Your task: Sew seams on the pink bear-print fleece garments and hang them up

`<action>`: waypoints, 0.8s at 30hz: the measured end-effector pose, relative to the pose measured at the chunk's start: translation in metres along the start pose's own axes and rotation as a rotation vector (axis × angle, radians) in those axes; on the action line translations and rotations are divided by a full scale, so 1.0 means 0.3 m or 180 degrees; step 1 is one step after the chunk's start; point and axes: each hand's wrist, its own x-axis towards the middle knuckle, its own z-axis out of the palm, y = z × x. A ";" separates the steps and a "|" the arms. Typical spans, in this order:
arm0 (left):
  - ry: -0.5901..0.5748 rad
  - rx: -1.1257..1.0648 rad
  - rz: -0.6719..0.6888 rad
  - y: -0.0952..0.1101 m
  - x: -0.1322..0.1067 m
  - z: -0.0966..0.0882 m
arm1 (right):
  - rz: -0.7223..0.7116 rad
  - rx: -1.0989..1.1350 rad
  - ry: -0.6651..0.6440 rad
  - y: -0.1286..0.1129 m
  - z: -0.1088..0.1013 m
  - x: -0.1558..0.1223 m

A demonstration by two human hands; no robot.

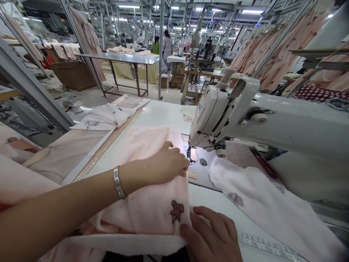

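A pale pink fleece piece [152,203] with a small purple figure stitched on it lies on the white sewing table [160,114]. My left hand [163,163], a silver bangle on its wrist, lies on the fabric with fingers curled, pinching its edge close to the presser foot [191,154] of the white sewing machine [245,116]. My right hand [211,236] grips the near right edge of the same piece, thumb on top.
A second pink-white fabric piece [261,200] lies right of the needle. Folded white pieces [105,116] are stacked at the table's far left. A printed ruler [261,245] runs along the near edge. Hanging pink garments, metal tables and distant workers fill the hall.
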 end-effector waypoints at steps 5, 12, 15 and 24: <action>-0.0222 -0.0258 -0.0098 -0.002 0.001 0.004 | 0.0110 0.0140 -0.0058 0.002 0.018 -0.016; -0.0659 -0.0589 -0.0081 0.016 0.006 -0.051 | 0.0090 0.0415 -0.0129 0.001 0.007 -0.015; -0.0849 -0.0753 -0.0146 0.011 0.010 -0.065 | 0.0112 0.0470 -0.0176 0.003 0.008 -0.018; -0.0008 0.0438 -0.0531 0.100 0.006 0.003 | 0.0066 0.0557 -0.0245 0.007 -0.004 -0.018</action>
